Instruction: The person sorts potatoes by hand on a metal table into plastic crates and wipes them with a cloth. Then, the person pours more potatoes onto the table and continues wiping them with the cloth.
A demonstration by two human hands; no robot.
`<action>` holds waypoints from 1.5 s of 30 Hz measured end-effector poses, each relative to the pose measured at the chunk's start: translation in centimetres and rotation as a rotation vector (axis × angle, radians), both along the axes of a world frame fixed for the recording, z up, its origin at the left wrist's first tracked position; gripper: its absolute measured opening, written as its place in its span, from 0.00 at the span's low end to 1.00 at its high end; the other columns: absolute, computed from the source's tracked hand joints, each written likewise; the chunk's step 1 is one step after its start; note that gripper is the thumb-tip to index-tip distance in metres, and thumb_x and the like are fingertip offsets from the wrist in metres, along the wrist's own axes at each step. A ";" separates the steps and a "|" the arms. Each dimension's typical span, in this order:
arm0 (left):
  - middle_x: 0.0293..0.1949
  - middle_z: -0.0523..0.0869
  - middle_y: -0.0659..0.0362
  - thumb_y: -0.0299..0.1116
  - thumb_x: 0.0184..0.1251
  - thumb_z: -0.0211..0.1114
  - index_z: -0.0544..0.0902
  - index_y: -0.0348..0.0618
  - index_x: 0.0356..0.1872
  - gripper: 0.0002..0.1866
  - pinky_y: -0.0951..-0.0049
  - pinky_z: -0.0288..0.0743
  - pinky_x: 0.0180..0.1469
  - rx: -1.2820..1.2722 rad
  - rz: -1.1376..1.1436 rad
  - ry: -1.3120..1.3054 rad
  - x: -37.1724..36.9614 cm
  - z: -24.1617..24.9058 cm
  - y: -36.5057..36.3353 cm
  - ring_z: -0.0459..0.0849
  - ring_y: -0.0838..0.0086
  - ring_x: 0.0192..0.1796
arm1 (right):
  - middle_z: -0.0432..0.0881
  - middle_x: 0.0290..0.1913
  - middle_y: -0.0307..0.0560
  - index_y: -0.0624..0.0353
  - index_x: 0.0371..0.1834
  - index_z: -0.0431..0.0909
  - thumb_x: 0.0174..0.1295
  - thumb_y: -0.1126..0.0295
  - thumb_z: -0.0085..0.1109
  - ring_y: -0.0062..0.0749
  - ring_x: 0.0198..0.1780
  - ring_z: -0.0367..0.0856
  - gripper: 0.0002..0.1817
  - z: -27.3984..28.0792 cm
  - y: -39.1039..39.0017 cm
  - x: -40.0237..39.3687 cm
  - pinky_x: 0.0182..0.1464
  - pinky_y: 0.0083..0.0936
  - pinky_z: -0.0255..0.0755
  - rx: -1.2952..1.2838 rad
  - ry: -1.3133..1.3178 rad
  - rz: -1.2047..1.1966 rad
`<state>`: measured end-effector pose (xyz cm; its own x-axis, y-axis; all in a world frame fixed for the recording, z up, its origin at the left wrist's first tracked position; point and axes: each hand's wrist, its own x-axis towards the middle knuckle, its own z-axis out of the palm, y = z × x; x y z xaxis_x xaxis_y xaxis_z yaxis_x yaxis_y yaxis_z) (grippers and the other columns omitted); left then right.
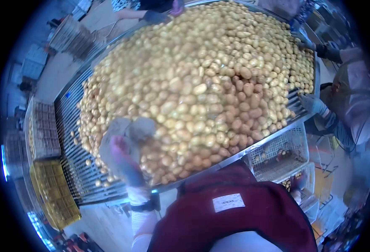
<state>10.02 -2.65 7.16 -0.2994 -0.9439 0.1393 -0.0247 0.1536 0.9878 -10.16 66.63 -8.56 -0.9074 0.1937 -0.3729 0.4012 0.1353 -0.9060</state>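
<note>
A wide heap of small yellow-brown, potato-like produce (197, 90) covers a slatted metal table (77, 168). My left hand (128, 145), in a grey glove with a pinkish patch, is over the near left part of the heap. Motion smears its fingers, so I cannot see whether anything is in them. At the lower right, past my maroon apron (218, 214), my right hand (295, 185) appears small and dark beside a crate (309, 176) with some of the produce in it. Its fingers do not show clearly.
A white perforated crate (277, 153) with a few pieces stands under the near right edge. Yellow (54, 193) and pale (46, 128) crates are at the left. Other people's gloved hands (313, 105) (155, 17) work at the right and far sides.
</note>
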 end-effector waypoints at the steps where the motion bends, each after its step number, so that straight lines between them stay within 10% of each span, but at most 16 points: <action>1: 0.67 0.75 0.46 0.51 0.83 0.44 0.67 0.33 0.73 0.32 0.61 0.63 0.73 -0.016 0.041 0.002 1.7 -0.7 -0.3 0.74 0.62 0.68 | 0.76 0.65 0.52 0.62 0.71 0.66 0.59 0.57 0.67 0.43 0.65 0.75 0.39 3.5 -7.8 -2.5 0.69 0.37 0.67 0.028 0.058 0.114; 5: 0.65 0.76 0.44 0.50 0.83 0.46 0.67 0.33 0.72 0.31 0.61 0.64 0.73 -0.010 0.193 -0.036 7.5 -2.4 2.1 0.76 0.61 0.67 | 0.79 0.63 0.49 0.59 0.66 0.76 0.72 0.64 0.54 0.38 0.65 0.76 0.22 14.3 -35.5 -4.8 0.67 0.34 0.69 0.121 0.383 0.840; 6: 0.65 0.76 0.44 0.49 0.83 0.46 0.67 0.33 0.72 0.31 0.61 0.64 0.73 -0.010 0.211 -0.044 8.4 -2.6 2.6 0.76 0.61 0.67 | 0.79 0.63 0.50 0.55 0.66 0.76 0.70 0.66 0.55 0.43 0.64 0.77 0.22 13.6 -39.0 -4.6 0.65 0.39 0.70 0.245 0.954 1.130; 11: 0.52 0.83 0.55 0.38 0.81 0.53 0.77 0.32 0.63 0.21 0.65 0.74 0.63 -0.067 0.281 -0.144 13.5 -4.3 5.2 0.81 0.69 0.55 | 0.81 0.51 0.49 0.50 0.56 0.81 0.56 0.74 0.59 0.49 0.52 0.79 0.21 12.5 -51.0 -1.3 0.55 0.43 0.74 0.321 1.185 1.703; 20: 0.53 0.82 0.44 0.39 0.68 0.68 0.76 0.43 0.67 0.28 0.54 0.75 0.58 -0.524 -0.185 -0.975 12.4 -5.2 12.1 0.81 0.50 0.56 | 0.78 0.43 0.47 0.50 0.54 0.81 0.53 0.70 0.62 0.45 0.40 0.80 0.21 12.0 -47.0 1.7 0.40 0.41 0.76 0.383 0.995 1.872; 24: 0.48 0.83 0.47 0.39 0.65 0.70 0.78 0.45 0.64 0.27 0.53 0.75 0.57 -0.366 -0.136 -0.792 12.1 -6.6 10.2 0.81 0.50 0.52 | 0.79 0.43 0.51 0.52 0.56 0.80 0.55 0.67 0.64 0.46 0.42 0.81 0.23 12.2 -46.8 2.4 0.41 0.38 0.77 0.537 1.022 1.921; 27: 0.48 0.84 0.48 0.40 0.63 0.71 0.79 0.44 0.61 0.26 0.53 0.74 0.59 -0.128 -0.091 -0.555 9.2 -2.5 9.4 0.82 0.50 0.52 | 0.80 0.46 0.49 0.55 0.56 0.79 0.61 0.63 0.66 0.43 0.46 0.83 0.21 13.3 -46.3 1.3 0.44 0.34 0.78 0.216 0.819 1.787; 30: 0.51 0.84 0.46 0.42 0.65 0.71 0.78 0.41 0.61 0.27 0.54 0.73 0.61 -0.489 -0.405 -0.966 9.4 -3.8 6.8 0.82 0.51 0.55 | 0.82 0.48 0.45 0.60 0.56 0.79 0.66 0.56 0.64 0.37 0.48 0.83 0.22 14.3 -46.6 0.9 0.45 0.30 0.78 -0.094 0.108 1.696; 32: 0.53 0.83 0.45 0.45 0.66 0.70 0.78 0.39 0.62 0.28 0.54 0.73 0.62 -0.683 -0.287 -1.027 9.1 -4.5 7.1 0.81 0.52 0.56 | 0.82 0.48 0.43 0.60 0.58 0.78 0.69 0.57 0.63 0.33 0.46 0.83 0.22 12.1 -46.2 0.0 0.44 0.29 0.78 -0.271 0.261 1.667; 36: 0.69 0.70 0.39 0.40 0.63 0.72 0.82 0.43 0.48 0.18 0.53 0.74 0.60 -0.626 -0.109 -0.878 7.5 -3.7 7.7 0.78 0.45 0.60 | 0.82 0.51 0.44 0.61 0.62 0.75 0.68 0.67 0.63 0.32 0.46 0.82 0.21 13.8 -44.0 -2.2 0.46 0.30 0.78 -1.238 -0.892 1.286; 39: 0.63 0.74 0.40 0.39 0.61 0.74 0.81 0.41 0.48 0.19 0.52 0.74 0.60 -0.437 -0.126 -0.854 8.1 -5.9 6.5 0.77 0.43 0.60 | 0.79 0.60 0.50 0.59 0.69 0.69 0.75 0.60 0.50 0.31 0.49 0.80 0.23 15.7 -41.9 -0.9 0.46 0.26 0.76 -0.993 -0.325 1.276; 45: 0.63 0.77 0.47 0.30 0.64 0.71 0.75 0.38 0.61 0.25 0.57 0.74 0.63 -0.567 -0.208 -0.680 8.8 -6.7 6.0 0.76 0.56 0.66 | 0.72 0.71 0.53 0.58 0.73 0.66 0.76 0.62 0.50 0.45 0.69 0.72 0.25 14.8 -40.8 -1.4 0.65 0.39 0.71 -1.110 -0.460 1.173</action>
<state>18.86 3.39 0.42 -0.6438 -0.7051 0.2974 -0.4918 0.6790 0.5451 -11.56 25.80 6.27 -0.1442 -0.9831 -0.1130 0.7944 -0.0470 -0.6056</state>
